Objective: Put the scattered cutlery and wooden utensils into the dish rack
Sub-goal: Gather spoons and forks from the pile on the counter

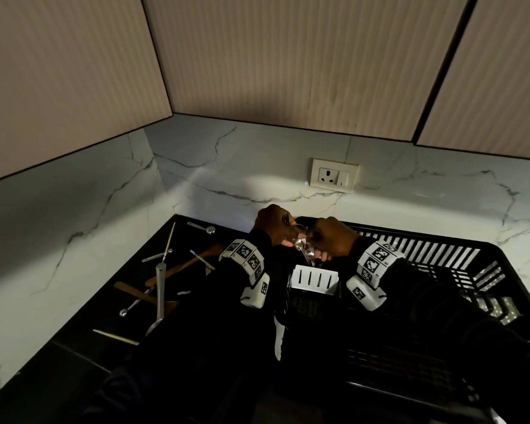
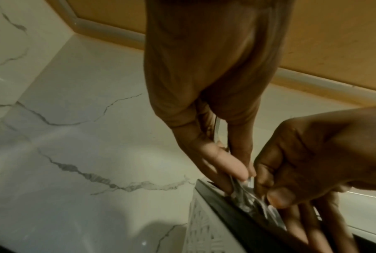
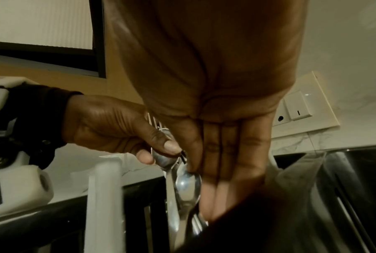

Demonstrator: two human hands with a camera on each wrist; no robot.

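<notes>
Steel spoons held by both hands over dish rack

marble backsplash, wall socket, ribbed cabinets.

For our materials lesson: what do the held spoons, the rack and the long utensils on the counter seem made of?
Spoons: polished metal, likely steel; mirror-like glints.
Dish rack: probably moulded black plastic; slotted walls.
Spatula: wood, seemingly; matte brown.
</notes>
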